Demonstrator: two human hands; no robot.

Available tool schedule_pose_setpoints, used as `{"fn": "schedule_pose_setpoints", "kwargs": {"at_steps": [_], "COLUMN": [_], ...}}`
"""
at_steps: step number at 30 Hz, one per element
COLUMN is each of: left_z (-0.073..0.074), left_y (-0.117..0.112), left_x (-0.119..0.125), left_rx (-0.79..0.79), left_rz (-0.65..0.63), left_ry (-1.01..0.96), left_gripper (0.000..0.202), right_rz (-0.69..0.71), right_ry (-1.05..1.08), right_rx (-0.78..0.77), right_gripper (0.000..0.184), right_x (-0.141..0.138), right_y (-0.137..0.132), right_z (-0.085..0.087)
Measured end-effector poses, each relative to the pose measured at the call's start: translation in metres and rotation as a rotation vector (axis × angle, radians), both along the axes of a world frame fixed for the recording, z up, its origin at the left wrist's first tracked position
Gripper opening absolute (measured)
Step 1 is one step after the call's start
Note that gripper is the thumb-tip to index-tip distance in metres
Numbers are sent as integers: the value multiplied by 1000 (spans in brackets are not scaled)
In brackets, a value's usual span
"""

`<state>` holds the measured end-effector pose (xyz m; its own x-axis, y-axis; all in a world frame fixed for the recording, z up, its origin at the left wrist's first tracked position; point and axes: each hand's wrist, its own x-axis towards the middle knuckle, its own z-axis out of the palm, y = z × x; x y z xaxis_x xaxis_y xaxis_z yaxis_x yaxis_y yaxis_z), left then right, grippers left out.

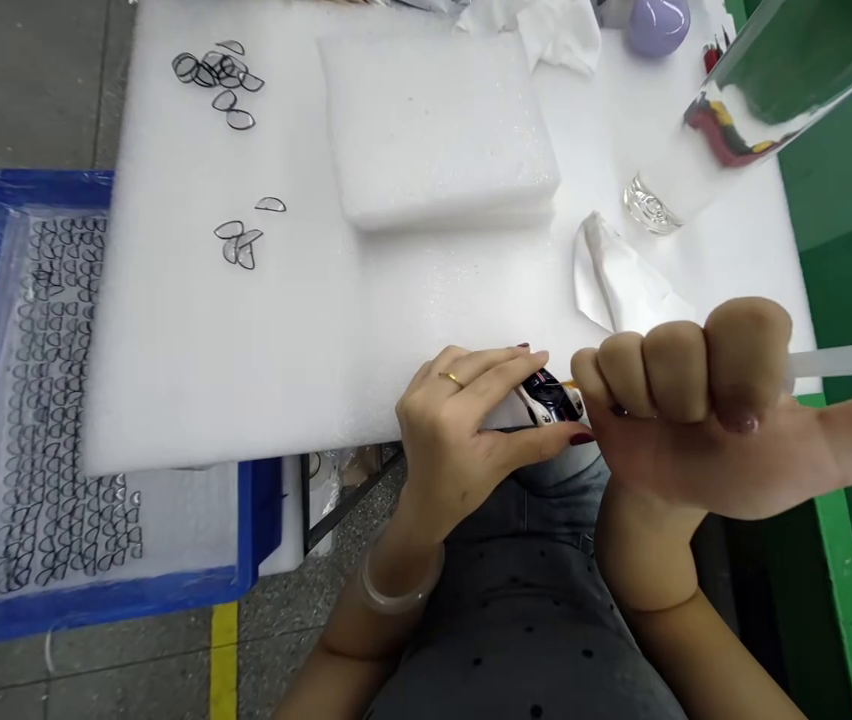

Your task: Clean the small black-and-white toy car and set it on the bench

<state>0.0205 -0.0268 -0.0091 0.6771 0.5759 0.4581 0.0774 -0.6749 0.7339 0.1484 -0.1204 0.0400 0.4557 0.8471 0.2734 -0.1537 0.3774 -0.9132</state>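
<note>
My left hand (460,425), with a gold ring and red nails, grips a small black-and-white toy car (548,397) at the table's front edge. The car lies between its thumb and fingers. Right beside it, my right hand (688,400) is curled into a fist around a slim tool, mostly hidden by the fingers. A small orange tip (570,384) shows between this fist and the car; I cannot tell whether it touches. From the far side of the fist runs a whitish, translucent tube (850,360).
A thick white foam block (441,130) lies on the white foam-covered table (283,340). Clear, dark-rimmed half-moon pieces (223,70) lie at left. A blue tray (96,600) holds many more. Crumpled white tissue (621,275), a clear cylinder (793,90) and a purple object (658,25) are at right.
</note>
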Motion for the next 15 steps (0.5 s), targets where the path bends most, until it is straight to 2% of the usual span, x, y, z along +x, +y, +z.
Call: {"fn": "schedule_pose_setpoints", "kwargs": {"at_steps": [5, 10, 13, 15], "left_z": [2, 2, 2, 2], "left_y": [1, 1, 0, 0], "left_x": [-1, -1, 0, 0], "left_rx": [-2, -10, -6, -4], "left_rz": [-3, -2, 8, 11], "left_ry": [35, 29, 32, 34], "left_gripper": [36, 34, 32, 31], "right_rz": [77, 106, 74, -7], "right_ry": [160, 151, 128, 102], "right_rx": [39, 68, 69, -35], "right_gripper": [61, 65, 68, 69], "right_x": [-4, -3, -5, -8], "right_y": [4, 7, 9, 9], "right_z": [0, 1, 3, 5]}}
